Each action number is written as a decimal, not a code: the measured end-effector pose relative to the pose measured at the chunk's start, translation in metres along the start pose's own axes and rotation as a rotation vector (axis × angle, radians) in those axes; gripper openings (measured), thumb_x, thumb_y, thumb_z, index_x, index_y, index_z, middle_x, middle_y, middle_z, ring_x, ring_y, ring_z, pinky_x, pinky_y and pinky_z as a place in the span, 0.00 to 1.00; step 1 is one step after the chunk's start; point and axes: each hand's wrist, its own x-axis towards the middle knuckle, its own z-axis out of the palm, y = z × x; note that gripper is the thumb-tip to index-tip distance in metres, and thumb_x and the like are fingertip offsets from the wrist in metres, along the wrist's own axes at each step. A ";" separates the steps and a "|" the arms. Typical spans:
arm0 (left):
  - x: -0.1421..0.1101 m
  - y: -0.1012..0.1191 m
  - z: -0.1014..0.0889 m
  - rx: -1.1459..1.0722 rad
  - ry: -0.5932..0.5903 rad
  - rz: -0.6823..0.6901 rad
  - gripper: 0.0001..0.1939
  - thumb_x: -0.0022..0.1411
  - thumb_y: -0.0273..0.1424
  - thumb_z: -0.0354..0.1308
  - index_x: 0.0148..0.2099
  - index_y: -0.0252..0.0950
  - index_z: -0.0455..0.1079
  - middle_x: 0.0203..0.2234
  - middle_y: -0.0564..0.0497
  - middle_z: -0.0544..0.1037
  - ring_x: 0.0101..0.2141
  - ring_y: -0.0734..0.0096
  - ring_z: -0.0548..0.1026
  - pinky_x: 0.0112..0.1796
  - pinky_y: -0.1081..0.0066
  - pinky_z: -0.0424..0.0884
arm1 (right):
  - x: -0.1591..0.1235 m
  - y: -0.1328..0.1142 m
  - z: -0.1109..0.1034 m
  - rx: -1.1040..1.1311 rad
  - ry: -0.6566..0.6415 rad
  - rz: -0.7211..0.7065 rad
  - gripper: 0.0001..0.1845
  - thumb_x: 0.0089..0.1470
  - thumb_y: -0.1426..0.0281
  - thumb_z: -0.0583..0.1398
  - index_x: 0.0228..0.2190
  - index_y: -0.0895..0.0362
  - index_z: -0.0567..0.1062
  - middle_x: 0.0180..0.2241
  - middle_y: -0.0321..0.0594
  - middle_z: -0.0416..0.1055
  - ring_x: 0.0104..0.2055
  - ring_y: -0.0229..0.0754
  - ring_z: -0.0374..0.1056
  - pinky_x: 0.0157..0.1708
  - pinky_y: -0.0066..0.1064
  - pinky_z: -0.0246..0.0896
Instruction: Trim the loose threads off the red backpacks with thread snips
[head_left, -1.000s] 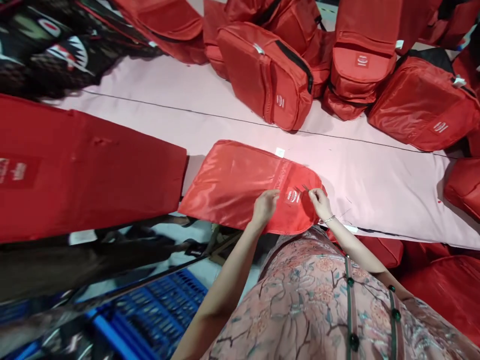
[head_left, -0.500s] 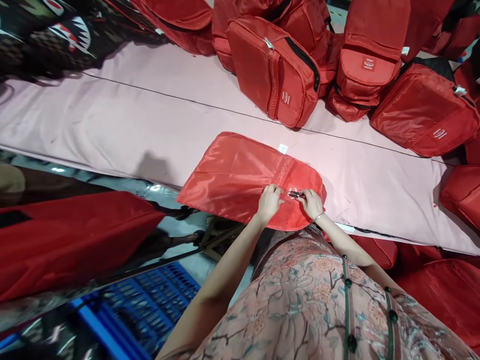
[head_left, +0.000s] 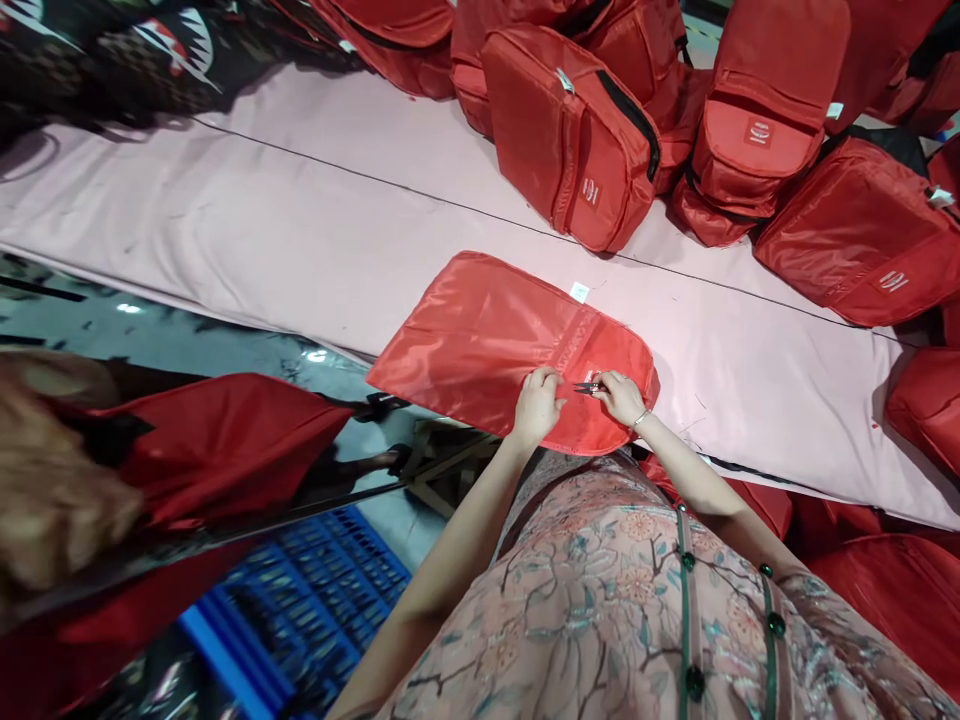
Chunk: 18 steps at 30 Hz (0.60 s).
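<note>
A flat red fabric panel (head_left: 480, 330), rounded at its right end, lies on the pink-covered table in front of me. A zip seam, a small printed mark and a white tag show on it. My right hand (head_left: 621, 398) grips small dark thread snips (head_left: 585, 387), their blades pointing left just above the panel. To the left of the blades, my left hand (head_left: 537, 408) rests on the panel with its fingers bent together in a pinch. Whatever lies between those fingertips is too small to make out.
Red backpacks (head_left: 570, 140) crowd the table's far side. Dark patterned bags (head_left: 150, 60) lie at the far left. At left, another person's hand (head_left: 52, 490) is beside red fabric (head_left: 232, 430). A blue plastic crate (head_left: 322, 590) stands below. More red bags (head_left: 885, 580) sit at lower right.
The snips have turned slightly, and their blades now show farther from the printed mark. Another person's hand has come into view at left over the red fabric. The whole view has shifted a little.
</note>
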 end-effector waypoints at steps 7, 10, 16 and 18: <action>0.003 -0.002 0.002 -0.026 0.012 -0.014 0.13 0.53 0.27 0.59 0.42 0.35 0.68 0.47 0.43 0.68 0.49 0.56 0.65 0.50 0.61 0.63 | 0.017 -0.003 -0.005 0.314 -0.024 0.135 0.12 0.57 0.60 0.54 0.30 0.55 0.71 0.30 0.35 0.71 0.31 0.37 0.65 0.31 0.25 0.55; 0.007 -0.003 0.000 -0.037 0.019 -0.008 0.12 0.53 0.31 0.60 0.42 0.36 0.67 0.46 0.43 0.69 0.48 0.57 0.65 0.50 0.61 0.62 | 0.030 -0.014 -0.003 0.293 0.043 0.371 0.22 0.59 0.56 0.50 0.22 0.56 0.70 0.21 0.36 0.67 0.27 0.38 0.64 0.28 0.26 0.52; 0.009 -0.001 -0.003 -0.034 0.030 0.035 0.14 0.53 0.35 0.62 0.41 0.37 0.67 0.45 0.44 0.69 0.47 0.58 0.66 0.48 0.61 0.62 | 0.028 -0.018 -0.007 0.332 0.063 0.448 0.25 0.57 0.55 0.51 0.17 0.56 0.67 0.14 0.31 0.60 0.21 0.36 0.62 0.22 0.24 0.49; 0.008 0.001 -0.003 -0.032 0.034 0.038 0.14 0.53 0.35 0.62 0.41 0.37 0.67 0.46 0.44 0.69 0.47 0.58 0.65 0.48 0.62 0.62 | 0.022 -0.020 -0.011 0.341 0.080 0.421 0.25 0.58 0.57 0.50 0.15 0.57 0.66 0.12 0.29 0.58 0.19 0.33 0.60 0.19 0.23 0.49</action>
